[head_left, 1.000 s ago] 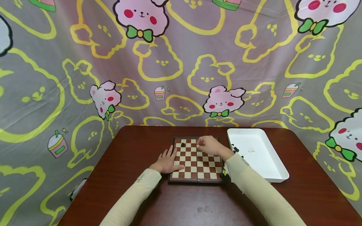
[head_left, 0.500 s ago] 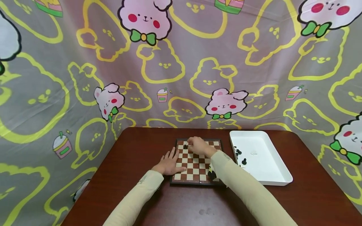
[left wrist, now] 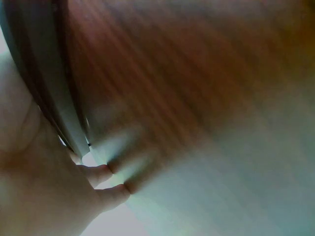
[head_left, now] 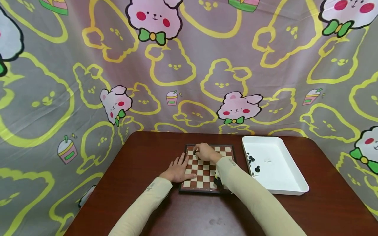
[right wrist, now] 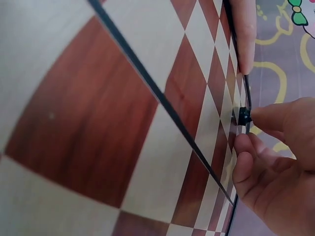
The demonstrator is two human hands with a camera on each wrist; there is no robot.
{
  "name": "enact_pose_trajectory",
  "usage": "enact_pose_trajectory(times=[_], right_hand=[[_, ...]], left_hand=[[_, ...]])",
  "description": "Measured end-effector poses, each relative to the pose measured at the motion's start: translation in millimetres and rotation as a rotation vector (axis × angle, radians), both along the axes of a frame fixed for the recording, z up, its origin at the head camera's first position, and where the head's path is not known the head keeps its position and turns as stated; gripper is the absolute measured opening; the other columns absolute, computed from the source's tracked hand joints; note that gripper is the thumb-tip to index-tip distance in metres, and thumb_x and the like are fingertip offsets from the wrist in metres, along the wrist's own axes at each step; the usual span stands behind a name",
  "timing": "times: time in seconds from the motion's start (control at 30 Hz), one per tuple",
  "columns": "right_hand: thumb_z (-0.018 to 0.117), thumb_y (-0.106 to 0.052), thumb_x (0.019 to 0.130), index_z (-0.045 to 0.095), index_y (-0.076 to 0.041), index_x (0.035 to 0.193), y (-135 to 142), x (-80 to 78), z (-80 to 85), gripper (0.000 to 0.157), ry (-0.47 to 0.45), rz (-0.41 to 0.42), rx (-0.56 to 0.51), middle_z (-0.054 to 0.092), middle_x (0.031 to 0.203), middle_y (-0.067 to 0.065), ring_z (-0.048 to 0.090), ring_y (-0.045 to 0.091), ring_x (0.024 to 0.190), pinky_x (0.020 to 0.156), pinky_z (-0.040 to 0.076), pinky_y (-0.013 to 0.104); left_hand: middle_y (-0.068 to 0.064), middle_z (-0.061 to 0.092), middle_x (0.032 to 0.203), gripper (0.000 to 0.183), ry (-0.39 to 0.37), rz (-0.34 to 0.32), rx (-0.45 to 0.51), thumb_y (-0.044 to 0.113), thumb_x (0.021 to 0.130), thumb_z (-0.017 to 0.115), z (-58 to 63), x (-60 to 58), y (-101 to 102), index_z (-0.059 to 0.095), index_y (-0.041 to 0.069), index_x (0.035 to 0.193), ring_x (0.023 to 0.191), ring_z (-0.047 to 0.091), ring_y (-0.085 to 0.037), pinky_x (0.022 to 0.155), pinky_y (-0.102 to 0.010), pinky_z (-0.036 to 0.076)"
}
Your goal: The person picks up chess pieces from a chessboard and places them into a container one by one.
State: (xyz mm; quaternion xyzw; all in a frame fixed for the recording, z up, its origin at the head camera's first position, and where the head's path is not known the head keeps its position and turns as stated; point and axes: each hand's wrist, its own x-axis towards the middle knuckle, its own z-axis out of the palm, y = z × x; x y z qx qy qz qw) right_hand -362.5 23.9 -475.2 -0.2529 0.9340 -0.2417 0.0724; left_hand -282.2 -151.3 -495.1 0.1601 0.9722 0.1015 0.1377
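Observation:
A brown-and-cream chessboard (head_left: 196,181) with a dark rim lies on the table. On its left edge rests my left hand (head_left: 177,172), fingers spread and straight; the left wrist view catches the hand (left wrist: 44,191) beside the board's dark side (left wrist: 49,73). Over the far left squares, my right hand (head_left: 205,152) pinches a small black chess piece (right wrist: 243,116) between thumb and finger, as the right wrist view shows. The piece's base is at the board's surface; its top is covered by the fingertips, so its kind cannot be read.
Right of the board stands a white tray (head_left: 283,177) holding several black chess pieces (head_left: 257,169) along its left side and a few whitish bits. A patterned cloth (head_left: 192,75) hangs behind the brown table (head_left: 141,147).
My right hand has moved left across the far part of the board to the black chess piece and now pinches it. The left hand stays on the board's left edge.

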Motion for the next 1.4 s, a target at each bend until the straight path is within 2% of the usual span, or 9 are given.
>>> enact_pose_trajectory(times=[0.17,0.4,0.57,0.8,1.07,1.27,1.4], right_hand=[[0.054,-0.010,0.096,0.065,-0.009,0.113,4,-1.2,-1.5,0.020,-0.002,0.005,0.001,0.064,0.106,0.009,0.061,0.019,0.087,0.070,0.049,0.034],[0.057,-0.012,0.095,0.067,-0.012,0.100,12,6.2,2.7,0.011,-0.010,0.023,-0.001,0.064,0.093,0.001,0.058,0.014,0.075,0.066,0.047,0.033],[0.056,-0.016,0.097,0.066,-0.013,0.102,22,15.3,9.2,0.012,-0.022,0.023,-0.004,0.063,0.094,-0.002,0.057,0.010,0.075,0.067,0.048,0.032],[0.058,-0.014,0.095,0.068,-0.008,0.104,44,28.1,22.8,0.015,0.015,0.041,-0.038,0.063,0.091,-0.002,0.057,0.008,0.070,0.065,0.048,0.032],[0.060,-0.014,0.094,0.070,-0.008,0.101,79,43.6,42.0,0.013,0.048,0.047,-0.065,0.064,0.092,-0.001,0.057,0.008,0.068,0.061,0.047,0.030],[0.060,-0.011,0.093,0.069,-0.005,0.103,117,52.3,50.5,0.015,0.061,0.031,-0.085,0.064,0.094,0.003,0.056,0.009,0.062,0.057,0.046,0.031],[0.061,-0.010,0.092,0.068,-0.003,0.103,146,54.7,52.2,0.015,0.092,0.009,-0.094,0.065,0.094,0.004,0.054,0.010,0.062,0.060,0.045,0.032]], left_hand=[[-0.011,-0.004,0.158,0.098,0.005,-0.003,-0.001,0.072,0.085,0.043,0.1,0.1,4,0.005,0.014,0.154,0.141,0.010,-0.038,0.108,-0.056,0.017],[-0.012,-0.003,0.158,0.097,0.014,-0.016,-0.009,0.072,0.086,0.043,0.2,-0.1,7,0.005,0.014,0.154,0.141,0.012,-0.038,0.108,-0.056,0.018],[-0.012,-0.003,0.158,0.097,0.010,-0.014,-0.010,0.071,0.086,0.044,2.3,0.3,5,0.005,0.014,0.154,0.141,0.011,-0.038,0.108,-0.056,0.017],[-0.009,-0.007,0.158,0.097,-0.019,-0.003,-0.016,0.072,0.086,0.042,3.2,1.4,5,0.002,0.016,0.154,0.141,0.008,-0.037,0.109,-0.056,0.015],[-0.011,-0.006,0.158,0.097,-0.020,0.001,0.015,0.071,0.086,0.044,3.0,2.8,1,0.004,0.014,0.154,0.141,0.008,-0.039,0.109,-0.056,0.015],[-0.012,-0.006,0.157,0.097,-0.020,-0.001,0.025,0.069,0.087,0.046,5.0,3.9,1,0.004,0.013,0.154,0.141,0.008,-0.040,0.108,-0.057,0.015],[-0.013,-0.005,0.157,0.097,-0.018,-0.003,0.028,0.068,0.087,0.046,5.1,4.2,1,0.005,0.012,0.154,0.141,0.008,-0.040,0.108,-0.057,0.015]])
